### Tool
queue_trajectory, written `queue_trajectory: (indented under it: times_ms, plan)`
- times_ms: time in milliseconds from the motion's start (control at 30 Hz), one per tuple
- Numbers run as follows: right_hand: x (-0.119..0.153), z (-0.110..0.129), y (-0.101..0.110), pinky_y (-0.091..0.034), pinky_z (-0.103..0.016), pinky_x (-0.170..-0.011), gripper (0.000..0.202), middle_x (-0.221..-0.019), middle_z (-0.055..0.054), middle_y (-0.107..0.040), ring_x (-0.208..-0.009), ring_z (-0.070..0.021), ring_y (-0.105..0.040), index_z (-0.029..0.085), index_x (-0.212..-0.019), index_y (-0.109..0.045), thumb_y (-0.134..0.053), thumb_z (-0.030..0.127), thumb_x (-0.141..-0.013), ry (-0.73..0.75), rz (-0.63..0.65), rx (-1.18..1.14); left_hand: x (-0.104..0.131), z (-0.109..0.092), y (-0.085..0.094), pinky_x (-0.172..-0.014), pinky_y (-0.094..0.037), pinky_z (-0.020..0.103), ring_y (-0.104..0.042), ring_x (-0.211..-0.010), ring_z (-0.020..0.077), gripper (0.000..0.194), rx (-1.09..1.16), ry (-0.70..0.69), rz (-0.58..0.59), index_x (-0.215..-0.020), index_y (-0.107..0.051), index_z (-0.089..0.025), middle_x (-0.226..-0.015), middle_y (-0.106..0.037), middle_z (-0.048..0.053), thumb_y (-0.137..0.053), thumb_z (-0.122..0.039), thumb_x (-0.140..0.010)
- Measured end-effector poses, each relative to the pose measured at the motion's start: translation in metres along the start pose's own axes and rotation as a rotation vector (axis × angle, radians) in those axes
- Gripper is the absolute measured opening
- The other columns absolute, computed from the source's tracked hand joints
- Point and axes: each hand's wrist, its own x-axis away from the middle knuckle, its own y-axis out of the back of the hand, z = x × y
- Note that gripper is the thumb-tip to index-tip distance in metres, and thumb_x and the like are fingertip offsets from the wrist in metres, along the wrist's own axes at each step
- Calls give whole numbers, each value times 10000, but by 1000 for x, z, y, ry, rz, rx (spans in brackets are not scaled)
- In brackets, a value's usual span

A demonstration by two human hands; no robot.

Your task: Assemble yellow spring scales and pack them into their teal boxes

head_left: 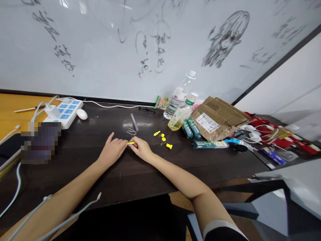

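A thin yellow piece [130, 143], perhaps plastic, spans the gap between my two hands above the dark table. My right hand [142, 148] pinches it between thumb and fingers. At its other end my left hand [111, 150] has its fingertips closed, with one finger sticking out. Just beyond my hands lie a bent metal wire clip [131, 131] and a clear tube [134, 122]. To the right rest several yellow parts: a flat elongated one [156, 133], two small round ones [163, 139] and a short flanged cylinder [169, 146].
A white power strip [65, 113] and white mouse [81, 114] sit at left, with cables nearby. Bottles [178, 97], green boxes [209, 144] and a cardboard parcel [220, 115] crowd the right. Black glasses [146, 109] lie by the whiteboard [100, 50].
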Motion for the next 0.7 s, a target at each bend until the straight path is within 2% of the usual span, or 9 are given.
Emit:
queue_trajectory:
  times_ms: [167,433,567,700]
  plan:
    - [1,8,3,-358,-225,-623,128,-664,47,-459,-628,-126,-480,212,-930,-520,-491,328,-884,12,54,57,1,1,-9,-791,-457,369,-572,-882,231,267,95,24,57,-987,-563,-185,-940,-625,85,-308,-253,-948]
    - [2,11,5,-384,-233,-649,184,-677,49,-482,-652,-133,-510,218,-1038,-497,-484,307,-878,25,88,90,1,-1,-4,-792,-449,335,-593,-913,213,234,200,100,64,-974,-543,-205,-968,-628,61,-321,-266,-936]
    - [2,13,4,-399,-242,-670,215,-707,34,-520,-689,-144,-534,219,-1084,-494,-471,269,-877,19,91,134,1,-2,-1,-742,-444,306,-599,-854,194,231,220,118,59,-975,-547,-210,-959,-632,55,-329,-266,-924]
    - [4,14,3,-413,-248,-678,285,-726,28,-549,-711,-147,-556,217,-1158,-475,-474,251,-874,45,102,158,1,-3,1,-664,-425,284,-592,-757,183,216,203,158,60,-902,-544,-208,-861,-625,38,-347,-294,-916]
